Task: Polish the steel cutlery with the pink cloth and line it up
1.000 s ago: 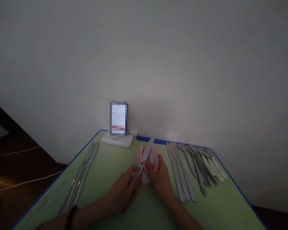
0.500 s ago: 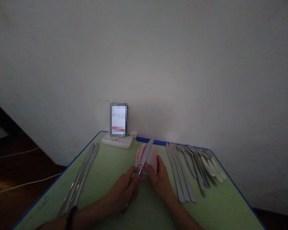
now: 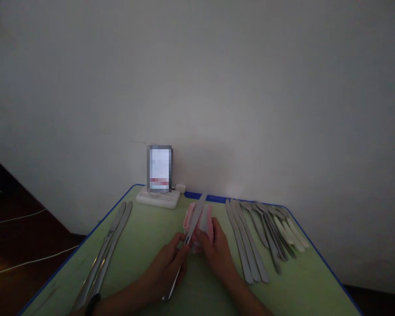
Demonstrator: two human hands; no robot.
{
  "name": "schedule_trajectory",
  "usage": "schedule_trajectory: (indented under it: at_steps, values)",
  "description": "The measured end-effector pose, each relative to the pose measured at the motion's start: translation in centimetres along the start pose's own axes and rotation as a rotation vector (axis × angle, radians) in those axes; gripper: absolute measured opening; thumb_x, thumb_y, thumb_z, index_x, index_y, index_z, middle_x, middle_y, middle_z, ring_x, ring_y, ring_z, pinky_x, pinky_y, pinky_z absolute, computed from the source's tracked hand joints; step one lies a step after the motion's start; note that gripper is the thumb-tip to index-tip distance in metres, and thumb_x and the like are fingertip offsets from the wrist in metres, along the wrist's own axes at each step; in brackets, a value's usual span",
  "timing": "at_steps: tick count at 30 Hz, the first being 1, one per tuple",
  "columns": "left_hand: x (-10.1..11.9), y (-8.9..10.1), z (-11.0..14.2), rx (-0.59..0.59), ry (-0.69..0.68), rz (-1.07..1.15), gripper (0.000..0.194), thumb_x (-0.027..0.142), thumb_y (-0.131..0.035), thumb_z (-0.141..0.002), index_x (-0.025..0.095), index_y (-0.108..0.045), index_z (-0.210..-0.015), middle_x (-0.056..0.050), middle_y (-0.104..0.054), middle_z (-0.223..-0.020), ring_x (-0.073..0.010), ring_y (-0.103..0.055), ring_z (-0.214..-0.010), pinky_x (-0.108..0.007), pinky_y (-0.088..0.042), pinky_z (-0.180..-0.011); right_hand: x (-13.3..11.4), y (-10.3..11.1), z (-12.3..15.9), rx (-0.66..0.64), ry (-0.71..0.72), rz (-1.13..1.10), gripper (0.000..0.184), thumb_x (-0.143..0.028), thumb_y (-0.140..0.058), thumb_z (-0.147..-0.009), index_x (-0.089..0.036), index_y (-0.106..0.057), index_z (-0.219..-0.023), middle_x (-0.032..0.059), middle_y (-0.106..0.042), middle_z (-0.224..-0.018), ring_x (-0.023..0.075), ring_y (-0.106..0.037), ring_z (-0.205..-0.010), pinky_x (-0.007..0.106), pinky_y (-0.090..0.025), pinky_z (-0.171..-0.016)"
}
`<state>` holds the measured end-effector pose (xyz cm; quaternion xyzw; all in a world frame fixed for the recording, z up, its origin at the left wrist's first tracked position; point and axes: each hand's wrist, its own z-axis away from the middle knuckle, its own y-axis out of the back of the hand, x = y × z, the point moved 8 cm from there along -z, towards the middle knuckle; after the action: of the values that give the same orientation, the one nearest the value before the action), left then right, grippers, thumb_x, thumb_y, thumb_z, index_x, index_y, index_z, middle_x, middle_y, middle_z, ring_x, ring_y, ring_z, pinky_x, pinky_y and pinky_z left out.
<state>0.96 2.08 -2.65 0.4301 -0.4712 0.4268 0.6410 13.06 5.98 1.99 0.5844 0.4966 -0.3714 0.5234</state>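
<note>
My left hand (image 3: pixel 173 261) is closed round the handle of a table knife (image 3: pixel 197 213), whose blade points up and away over a folded pink and white cloth (image 3: pixel 208 215). The end of the handle sticks out below my left fingers. My right hand (image 3: pixel 217 250) grips the cloth from its right side, thumb on top, close to the blade. Two more table knives (image 3: pixel 113 232) lie side by side at the left, partly behind my left wrist. To the right of my right hand, three knives (image 3: pixel 246 239) lie in a row.
Several spoons and forks (image 3: pixel 270 228) lie overlapped at the table's right, beside white-handled cutlery (image 3: pixel 294 235). A phone (image 3: pixel 159 169) with a blurred screen stands on a white base (image 3: pixel 158 199) at the back, against the wall (image 3: pixel 250 87). The green table (image 3: pixel 145 228) has a blue edge.
The view has shifted slightly, so the table sits a little lower and further left. The knife has turned a little in my left hand, and more of its handle end shows.
</note>
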Motion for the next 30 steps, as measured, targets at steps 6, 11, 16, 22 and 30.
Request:
schedule_trajectory:
  at_steps: [6, 11, 16, 22, 30]
  values:
    - [0.3, -0.1, 0.1, -0.008, 0.014, -0.016, 0.050, 0.060, -0.038, -0.085, 0.016, -0.042, -0.109, 0.011, -0.042, -0.042, -0.0091, -0.033, -0.035, -0.019, -0.027, -0.037, 0.2, 0.1, -0.1, 0.018, -0.003, -0.013, 0.008, -0.028, -0.052, -0.079, -0.020, -0.050, -0.080, -0.0005, -0.054, -0.070, 0.0159, -0.052, -0.064, 0.027, -0.044, -0.058]
    - [0.1, -0.4, 0.2, -0.042, -0.002, -0.016, 0.045, 0.057, -0.035, -0.088, 0.017, -0.040, -0.109, 0.011, -0.043, -0.044, -0.0093, -0.034, -0.035, -0.018, -0.028, -0.037, 0.5, 0.4, -0.1, 0.025, 0.004, -0.072, 0.011, -0.032, -0.050, -0.081, -0.021, -0.051, -0.084, 0.0006, -0.055, -0.074, 0.0169, -0.054, -0.069, 0.027, -0.046, -0.064]
    - [0.0, -0.6, 0.1, -0.055, -0.025, -0.111, 0.045, 0.060, -0.029, -0.090, 0.018, -0.046, -0.090, 0.010, -0.039, -0.040, -0.0083, -0.030, -0.032, -0.019, -0.025, -0.034, 1.0, 0.5, 0.0, 0.037, -0.028, -0.130, 0.015, -0.035, -0.052, -0.082, -0.021, -0.052, -0.088, 0.0003, -0.055, -0.077, 0.0167, -0.055, -0.071, 0.026, -0.047, -0.064]
    - [0.0, 0.0, -0.1, 0.013, -0.037, -0.073, 0.045, 0.061, -0.034, -0.089, 0.018, -0.048, -0.087, 0.007, -0.044, -0.049, -0.0090, -0.040, -0.041, -0.018, -0.029, -0.040, 1.1, 0.3, -0.2, 0.025, -0.054, -0.098, 0.012, -0.025, -0.057, -0.076, -0.020, -0.052, -0.086, 0.0006, -0.056, -0.078, 0.0169, -0.054, -0.071, 0.027, -0.045, -0.065]
    - [0.6, -0.1, -0.1, 0.019, -0.021, -0.062, 0.052, 0.069, -0.032, -0.084, 0.019, -0.047, -0.082, 0.009, -0.039, -0.041, -0.0081, -0.032, -0.033, -0.019, -0.026, -0.035, 1.2, 0.2, -0.1, -0.006, -0.030, -0.096, 0.033, -0.041, -0.055, -0.082, -0.016, -0.053, -0.105, 0.0103, -0.063, -0.100, 0.0239, -0.060, -0.093, 0.035, -0.045, -0.084]
